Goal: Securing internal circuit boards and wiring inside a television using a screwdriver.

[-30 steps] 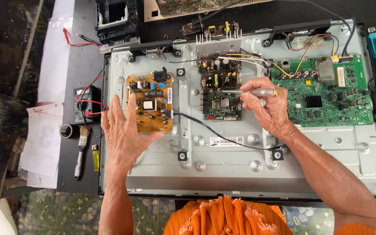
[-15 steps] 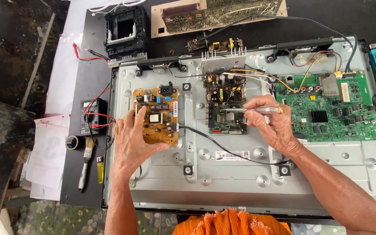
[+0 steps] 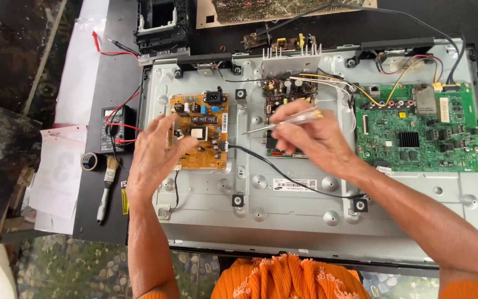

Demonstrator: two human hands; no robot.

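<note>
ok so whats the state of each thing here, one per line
left hand: open, resting on the yellow board
right hand: closed on the screwdriver
screwdriver: held level, tip pointing left
yellow board: mounted on the metal panel
green board: mounted, wires plugged in
brush: lying flat on the table

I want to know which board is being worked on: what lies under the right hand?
Under the right hand, which holds a slim screwdriver, lies the dark middle circuit board. Its upper part shows; its lower part is covered by the hand.

Bright, even daylight, soft shadows; moving hands perhaps slightly blurred.
</note>
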